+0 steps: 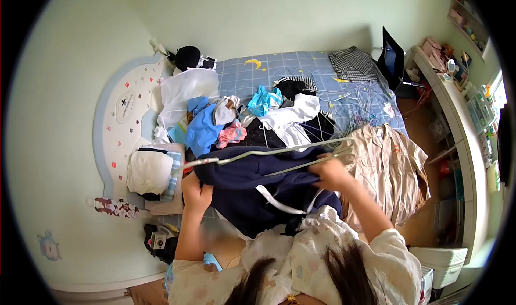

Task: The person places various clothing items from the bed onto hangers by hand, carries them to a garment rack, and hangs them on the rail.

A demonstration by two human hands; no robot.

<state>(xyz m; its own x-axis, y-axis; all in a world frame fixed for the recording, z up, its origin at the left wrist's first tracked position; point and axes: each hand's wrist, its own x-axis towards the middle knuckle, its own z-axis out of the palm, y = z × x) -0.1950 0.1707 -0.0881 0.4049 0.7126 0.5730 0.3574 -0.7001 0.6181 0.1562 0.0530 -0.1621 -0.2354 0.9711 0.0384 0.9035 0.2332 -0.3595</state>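
A dark navy garment (252,189) with white drawstrings hangs between my hands in front of my body. Along its top edge lies a pale wire hanger (258,153), its hook end pointing left. My left hand (198,193) is closed on the garment's left edge, just below the hanger. At the garment's right side, my right hand (329,173) is slightly blurred and closed around the cloth by the hanger. Right of that hand a beige shirt (379,170) is spread out.
Mixed clothes, including a blue garment (203,133) and a white one (295,116), are heaped on the bed (295,63). Tangled hangers (360,103) lie at its right. Folded clothes (149,171) sit left; a desk (457,106) stands right.
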